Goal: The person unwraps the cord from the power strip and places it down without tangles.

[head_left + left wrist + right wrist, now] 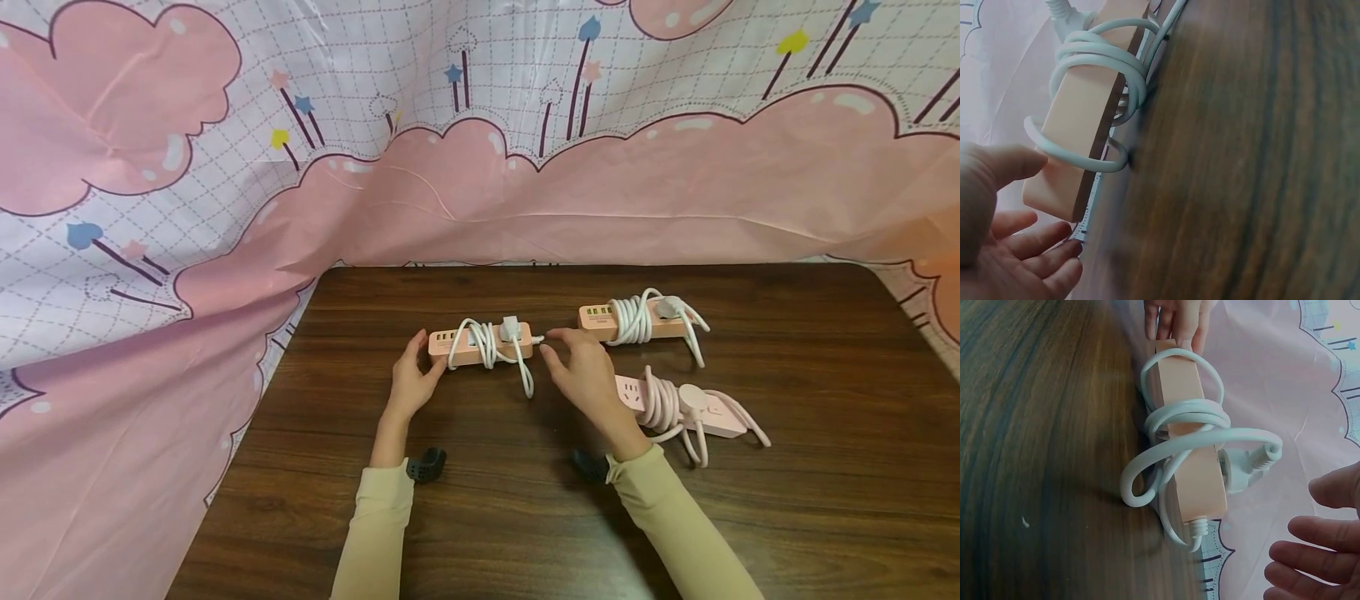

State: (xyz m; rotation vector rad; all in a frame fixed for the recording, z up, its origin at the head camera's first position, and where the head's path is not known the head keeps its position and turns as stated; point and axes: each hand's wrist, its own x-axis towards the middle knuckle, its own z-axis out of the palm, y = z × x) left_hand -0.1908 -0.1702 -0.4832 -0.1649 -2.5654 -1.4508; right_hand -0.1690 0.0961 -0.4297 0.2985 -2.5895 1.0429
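A peach-coloured power strip (467, 356) lies on the table with its white cord (1100, 59) wound around the middle. Its white plug (510, 328) sits in the strip near the right end. My left hand (412, 379) is at the strip's left end, thumb on the near side and the other fingers loosely spread by the end. My right hand (588, 375) is off the right end, beside the cord's exit. In the right wrist view its fingers (1316, 534) are parted, apart from the strip and holding nothing.
A second peach power strip (596, 330) with a wound white cord lies behind my right hand. To the right of that wrist is a pale pink power strip (723, 421), also wrapped in its cord. The brown wooden table (495, 517) meets a patterned pink cloth (600, 237) at the back.
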